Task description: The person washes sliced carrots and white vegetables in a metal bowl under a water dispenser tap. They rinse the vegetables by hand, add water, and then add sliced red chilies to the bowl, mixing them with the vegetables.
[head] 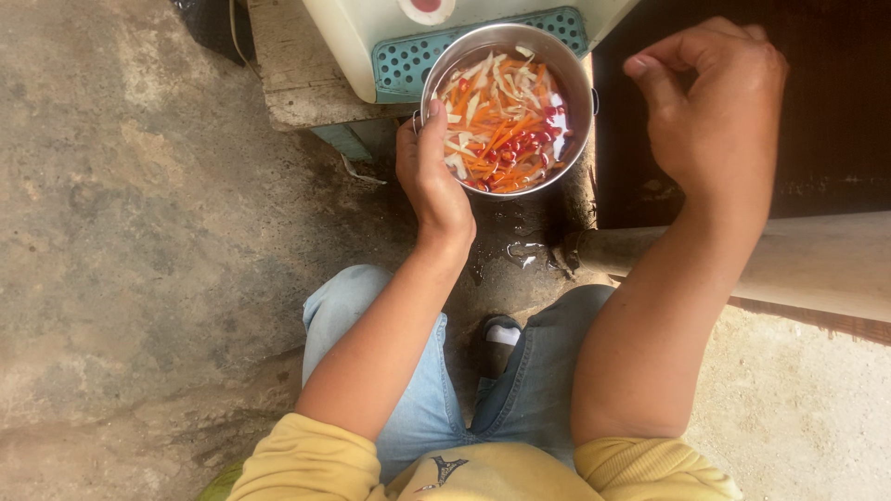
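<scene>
Both hands are up at the steel pot (507, 107), seen from the head camera looking straight down. Left hand (429, 176) grips the near-left rim of the pot, thumb hooked over the edge and fingers wrapped beneath by the small side handle, so it is clamped on the pot and bears its weight. Right hand (715, 107) hangs in the air to the right of the pot, well apart from it, fingers loosely curled with thumb and forefinger close together; it holds nothing that I can make out.

Inside the pot lie thin strips of orange carrot (497, 130) and pale white strips, with small red pieces (531, 141) among them, all sitting in clear water. Cutting looks finished, judging by how evenly the strips are sliced. Soaking or rinsing seems to be the stage in hand: the water is in the pot and not drained, and the wet patch on the concrete floor (139, 232) just below the pot suggests some has spilled or been poured out. Draining appears to be left.

Behind the pot stands a white appliance with a teal perforated panel (408, 60). Below the pot are the person's knees in blue jeans (418, 390).
</scene>
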